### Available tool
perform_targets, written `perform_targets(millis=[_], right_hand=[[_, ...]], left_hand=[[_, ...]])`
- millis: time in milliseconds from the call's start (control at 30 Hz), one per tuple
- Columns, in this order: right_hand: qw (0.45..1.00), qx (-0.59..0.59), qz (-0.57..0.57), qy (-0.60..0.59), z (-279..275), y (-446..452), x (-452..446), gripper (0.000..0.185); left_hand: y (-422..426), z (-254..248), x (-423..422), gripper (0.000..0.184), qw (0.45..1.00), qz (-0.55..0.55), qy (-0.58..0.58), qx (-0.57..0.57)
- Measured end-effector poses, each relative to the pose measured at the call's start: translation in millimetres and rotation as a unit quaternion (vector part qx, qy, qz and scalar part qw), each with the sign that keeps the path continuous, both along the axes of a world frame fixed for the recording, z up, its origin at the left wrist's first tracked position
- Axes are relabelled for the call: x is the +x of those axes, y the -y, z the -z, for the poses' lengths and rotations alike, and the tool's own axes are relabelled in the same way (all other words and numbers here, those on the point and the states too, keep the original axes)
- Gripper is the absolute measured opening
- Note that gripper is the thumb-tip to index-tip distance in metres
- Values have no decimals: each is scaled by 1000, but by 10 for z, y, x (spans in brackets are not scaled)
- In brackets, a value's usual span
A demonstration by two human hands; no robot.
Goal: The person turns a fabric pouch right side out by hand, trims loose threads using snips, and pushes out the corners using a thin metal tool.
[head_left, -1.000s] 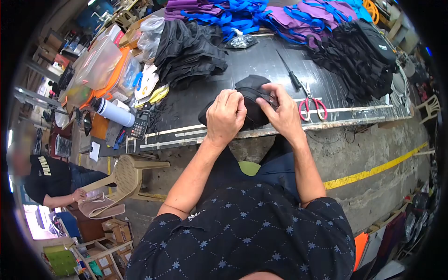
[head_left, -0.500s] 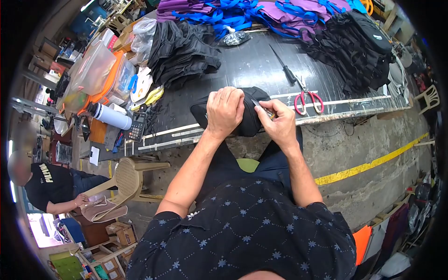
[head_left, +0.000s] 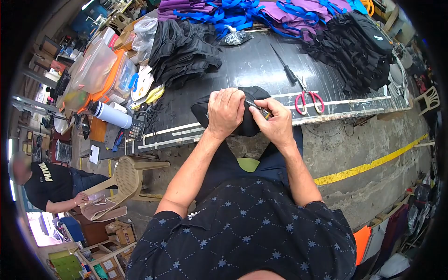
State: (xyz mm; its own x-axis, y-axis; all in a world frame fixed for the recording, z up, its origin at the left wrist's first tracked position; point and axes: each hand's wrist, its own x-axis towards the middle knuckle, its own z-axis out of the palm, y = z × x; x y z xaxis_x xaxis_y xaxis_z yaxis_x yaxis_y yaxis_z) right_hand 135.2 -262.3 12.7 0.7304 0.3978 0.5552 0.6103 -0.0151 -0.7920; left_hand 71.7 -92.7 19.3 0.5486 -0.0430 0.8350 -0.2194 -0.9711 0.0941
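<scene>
A black fabric bag (head_left: 247, 126) lies at the near edge of the dark table, between my two hands. My left hand (head_left: 225, 113) is closed on the bag's upper part, its fingers curled under. In my right hand (head_left: 274, 121) a small tool (head_left: 265, 113) with a yellowish, dark handle is pinched between thumb and fingers, its metal end pointing at the bag by my left fingers. Right of my hands lie red-handled scissors (head_left: 309, 101) and a black-handled pointed tool (head_left: 289, 73).
Black fabric pieces (head_left: 182, 51) are heaped at the back left, more black straps (head_left: 354, 56) at the right. A bottle (head_left: 112, 115) and a calculator (head_left: 137, 125) are at the left. A person (head_left: 51, 184) stands beside a plastic chair (head_left: 128, 177).
The view has shifted slightly. My right hand has moved in toward my left, and the small tool's metal end now shows against the bag. My left hand keeps its grip.
</scene>
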Motion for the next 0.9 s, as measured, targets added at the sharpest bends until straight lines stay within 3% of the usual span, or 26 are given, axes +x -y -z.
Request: perform_targets(millis=[367,567,700,900], right_hand=[[999,-24,-1,33,55,2,-2,20],[994,-61,17,-94,173,11,-87,39],[988,38,-31,-147,410,-111,2,35],[998,64,5,-17,403,-366,90,32]], left_hand=[[-11,39,-22,19,1000,10,-2,-18],[-74,105,-53,24,996,26,7,-88],[-49,7,-133,29,991,58,0,-117],[-64,-204,-241,30,998,17,12,-63]])
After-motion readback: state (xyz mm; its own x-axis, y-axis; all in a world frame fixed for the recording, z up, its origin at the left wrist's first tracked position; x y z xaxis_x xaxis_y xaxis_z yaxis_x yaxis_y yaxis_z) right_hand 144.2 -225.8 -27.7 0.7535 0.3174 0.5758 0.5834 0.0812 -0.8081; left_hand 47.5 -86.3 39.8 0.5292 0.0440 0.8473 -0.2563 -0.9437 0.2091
